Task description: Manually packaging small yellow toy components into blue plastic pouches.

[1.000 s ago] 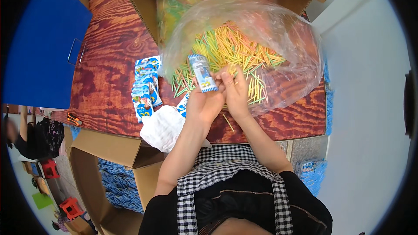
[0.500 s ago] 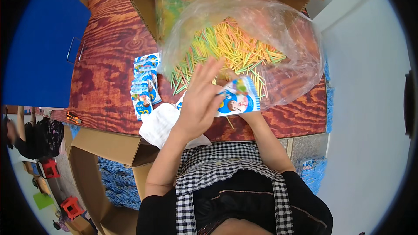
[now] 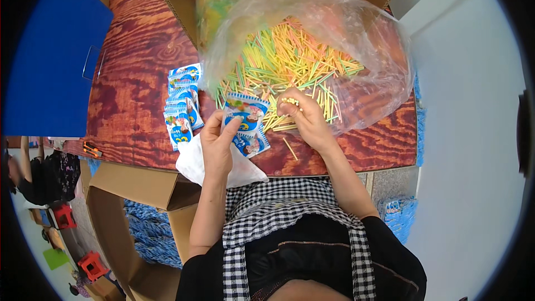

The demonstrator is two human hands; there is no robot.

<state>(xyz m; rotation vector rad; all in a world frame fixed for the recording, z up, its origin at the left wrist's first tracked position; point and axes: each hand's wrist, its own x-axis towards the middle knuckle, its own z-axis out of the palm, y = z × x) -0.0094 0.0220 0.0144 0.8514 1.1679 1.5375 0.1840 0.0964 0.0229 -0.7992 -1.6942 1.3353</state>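
Between thumb and fingers my left hand pinches a small blue-and-white printed packet. Another such packet shows just below it, over a white cloth or bag. My right hand is closed round a small bunch of thin sticks, whose pale yellow ends poke out of the fist beside the packet. Just beyond both hands, a heap of yellow, green and orange sticks spills from a clear plastic bag. One loose stick lies near the table's front edge.
Several similar packets overlap on the wood-grain table at left. A cardboard box holds the plastic bag at the back. Below the table's front left stands an open carton with blue packets inside. An orange cutter lies far left.
My left hand has come down and left and now pinches the packet, which was held further right. My right hand, previously mostly hidden behind it, is in sight with the sticks.
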